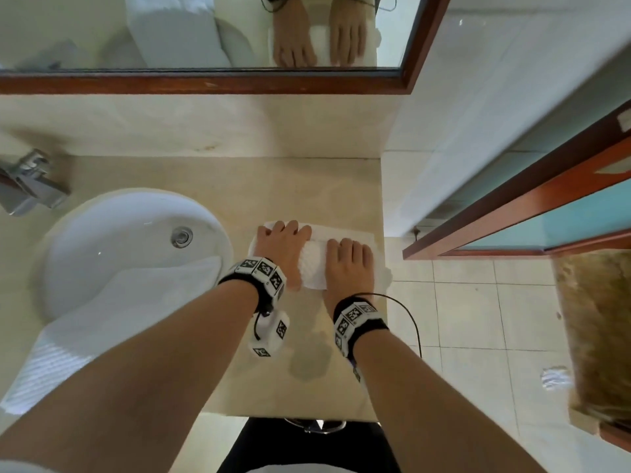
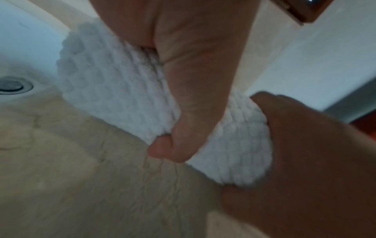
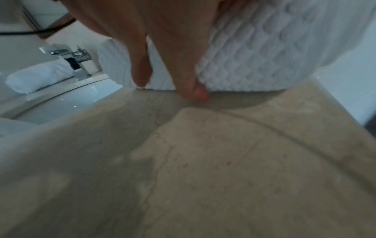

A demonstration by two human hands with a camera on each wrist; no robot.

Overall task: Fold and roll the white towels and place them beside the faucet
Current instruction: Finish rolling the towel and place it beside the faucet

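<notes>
A white waffle-textured towel [image 1: 313,268] lies partly rolled on the beige counter [image 1: 239,186], right of the sink. Its flat unrolled end [image 1: 345,233] stretches away toward the wall. My left hand [image 1: 283,242] grips the roll's left part, fingers curled over the top, thumb tucked against its near side [image 2: 173,141]. My right hand [image 1: 348,264] grips the right part the same way. The left wrist view shows the roll [image 2: 114,96] between both hands. In the right wrist view the roll [image 3: 274,56] fills the top right. The chrome faucet [image 1: 30,182] stands at the far left.
A second white towel [image 1: 119,308] is draped over the front of the round white sink [image 1: 102,216]. A finished roll [image 3: 36,78] lies by the faucet [image 3: 69,59]. A wet patch [image 1: 309,363] marks the counter. The counter's right edge [image 1: 382,268] drops to the tiled floor.
</notes>
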